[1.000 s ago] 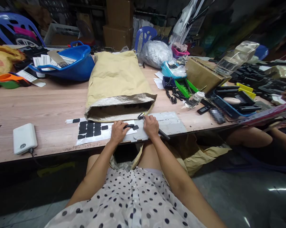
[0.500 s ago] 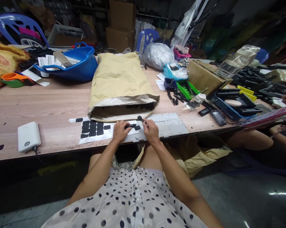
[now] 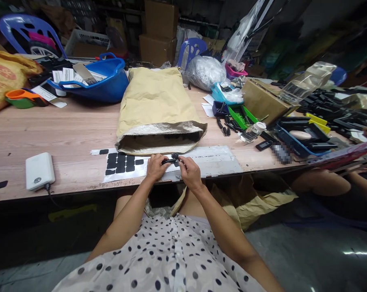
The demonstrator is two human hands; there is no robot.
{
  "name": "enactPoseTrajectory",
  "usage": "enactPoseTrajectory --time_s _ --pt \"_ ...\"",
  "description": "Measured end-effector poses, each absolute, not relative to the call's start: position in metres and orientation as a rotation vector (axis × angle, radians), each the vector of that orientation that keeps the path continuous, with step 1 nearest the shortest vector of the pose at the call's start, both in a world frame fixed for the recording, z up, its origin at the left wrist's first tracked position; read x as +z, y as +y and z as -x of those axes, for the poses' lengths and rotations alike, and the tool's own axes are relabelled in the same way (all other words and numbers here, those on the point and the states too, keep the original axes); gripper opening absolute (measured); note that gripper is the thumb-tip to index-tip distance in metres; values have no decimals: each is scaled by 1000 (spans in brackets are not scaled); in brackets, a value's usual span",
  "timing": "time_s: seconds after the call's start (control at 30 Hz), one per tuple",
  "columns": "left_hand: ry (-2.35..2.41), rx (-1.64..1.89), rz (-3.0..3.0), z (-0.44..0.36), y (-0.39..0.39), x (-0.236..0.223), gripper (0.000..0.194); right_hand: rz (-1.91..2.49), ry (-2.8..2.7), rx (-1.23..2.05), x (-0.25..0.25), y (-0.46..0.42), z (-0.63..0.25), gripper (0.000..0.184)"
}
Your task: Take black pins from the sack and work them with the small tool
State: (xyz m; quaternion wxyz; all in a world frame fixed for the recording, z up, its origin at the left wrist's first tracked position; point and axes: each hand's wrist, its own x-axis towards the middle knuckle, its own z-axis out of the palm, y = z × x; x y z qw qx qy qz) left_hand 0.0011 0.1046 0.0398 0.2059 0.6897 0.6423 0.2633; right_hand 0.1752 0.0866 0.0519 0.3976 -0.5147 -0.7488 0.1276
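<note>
My left hand [image 3: 155, 167] and my right hand [image 3: 188, 172] meet at the table's near edge, fingers pinched together around a small black part [image 3: 170, 159]. The left hand holds a slim black piece; the right fingertips touch its end, where a small round black bit shows. Under them lies a white backing sheet [image 3: 125, 172] carrying several black adhesive pads [image 3: 121, 162]. A grey flat sheet [image 3: 215, 161] extends to the right. Behind my hands a large brown paper sack [image 3: 156, 109] lies with its open mouth facing me.
A white power bank [image 3: 39, 170] sits at the left edge. A blue basin [image 3: 101, 81] with paper strips stands at the back left. Trays with black parts [image 3: 302, 134], a green tray [image 3: 240, 115] and a cardboard box [image 3: 262, 101] crowd the right. Another person's arm [image 3: 338, 182] is at right.
My right hand let go of a long black tool it held a second ago and moved left to meet the left hand at the small black part.
</note>
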Motion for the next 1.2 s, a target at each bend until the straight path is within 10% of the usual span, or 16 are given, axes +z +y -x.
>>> enactPoseTrajectory --time_s 1.2 --pt "1487 936 -2057 6 70 55 29 1834 -2093 -210 25 142 -200 29"
